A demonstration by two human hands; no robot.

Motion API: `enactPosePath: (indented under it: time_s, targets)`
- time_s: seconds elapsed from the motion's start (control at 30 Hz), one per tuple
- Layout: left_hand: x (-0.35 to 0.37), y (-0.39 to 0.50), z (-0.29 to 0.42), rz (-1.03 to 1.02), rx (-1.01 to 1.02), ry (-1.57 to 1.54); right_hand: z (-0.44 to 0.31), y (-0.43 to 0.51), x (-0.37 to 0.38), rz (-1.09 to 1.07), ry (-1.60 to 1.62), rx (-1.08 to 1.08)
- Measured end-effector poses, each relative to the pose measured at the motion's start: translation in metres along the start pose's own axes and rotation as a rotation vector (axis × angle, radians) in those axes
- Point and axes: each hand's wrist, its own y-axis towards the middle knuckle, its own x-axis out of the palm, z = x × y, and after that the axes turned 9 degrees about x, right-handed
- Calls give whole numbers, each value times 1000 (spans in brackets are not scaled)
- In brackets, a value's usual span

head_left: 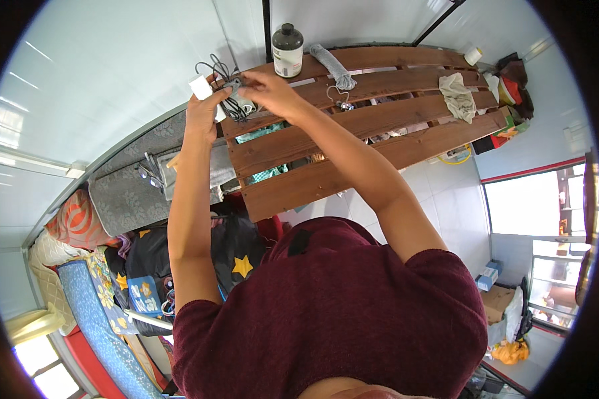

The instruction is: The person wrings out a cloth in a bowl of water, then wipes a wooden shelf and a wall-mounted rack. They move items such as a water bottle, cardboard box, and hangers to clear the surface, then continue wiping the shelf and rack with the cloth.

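A small grey object with coiled dark cables around and below it is at the far left corner of the slatted wooden table. My left hand grips this bundle, its thumb on the grey object. A white block-like item shows beside the left fingers; whether it is held too, I cannot tell. Near the bundle's right side, my right hand has bent, slightly blurred fingers, and whether they pinch a cable is unclear. Behind it stands a dark-capped bottle with a pale label.
On the wooden table lie a grey rope bundle, a metal hook, a beige cloth and a white thread spool. A grey patterned mat with eyeglasses lies at left. A wall borders the table's far side.
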Motion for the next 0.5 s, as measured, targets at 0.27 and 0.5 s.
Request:
enactPosePath:
  time_s: [0.27, 0.5]
  targets:
    - [2, -20, 56, 42, 185, 189, 16, 66, -72, 628, -573, -137]
    - [10, -42, 106, 50, 353, 274, 31, 87, -70, 534, -545, -114]
